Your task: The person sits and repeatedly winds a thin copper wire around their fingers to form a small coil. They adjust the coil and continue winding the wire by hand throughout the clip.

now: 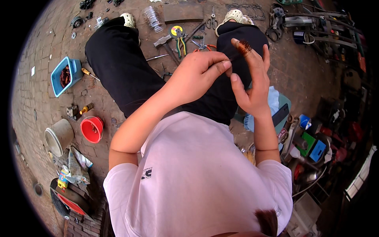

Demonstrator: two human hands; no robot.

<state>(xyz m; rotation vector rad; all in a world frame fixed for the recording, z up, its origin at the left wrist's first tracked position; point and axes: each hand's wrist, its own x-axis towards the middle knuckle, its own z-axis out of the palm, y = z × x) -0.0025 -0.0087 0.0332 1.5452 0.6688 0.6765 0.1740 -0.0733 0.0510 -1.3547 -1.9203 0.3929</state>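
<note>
Over the dark trouser legs, my left hand (199,75) has its thumb and index finger pinched on a fine dark wire (229,61). Just to the right, my right hand (252,81) is raised with a bunched copper wire coil (244,46) held around one finger near its tip. Its thumb points up beside my left hand's fingertips, and its other fingers are partly extended. The wire's exact path between the hands is too fine to make out.
Ahead lie a hammer (166,43), pliers (181,43), scissors (212,21) and a spring (153,20). Leftward stand a blue basin (57,85), red bucket (91,134) and pale bucket (53,142). Rightward are a phone (279,114) on cloth and cluttered parts (312,150).
</note>
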